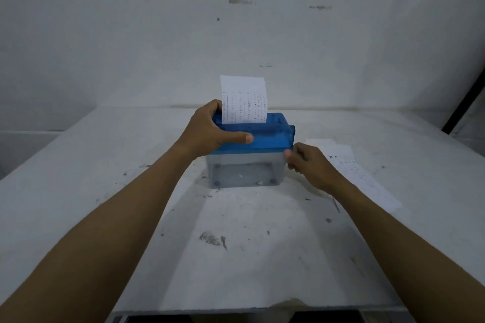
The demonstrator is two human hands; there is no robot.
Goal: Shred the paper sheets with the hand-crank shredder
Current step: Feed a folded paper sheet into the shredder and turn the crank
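We see a big white table [105,191] with small dark marks on it. In the middle of it stands the shredder [262,136], with a blue top and a see-through box [244,173] under it. To the right of it, flat on the table, lie more paper sheets [362,173] that wait for their turn. One sheet [244,102] stands up in the slot on top, and most of it shows above the blue part. Our left hand [210,131] grips the blue top, with the fingers over the back and the thumb along the front, to hold the shredder down. Our right hand [312,165] is at the right side of the shredder with the fingers curled. The crank should be there, but the hand hides it, so we cannot tell if we hold it. The box has only a few tiny bits in it. So we think the job is near its start: this sheet needs cranking down, and then the others.
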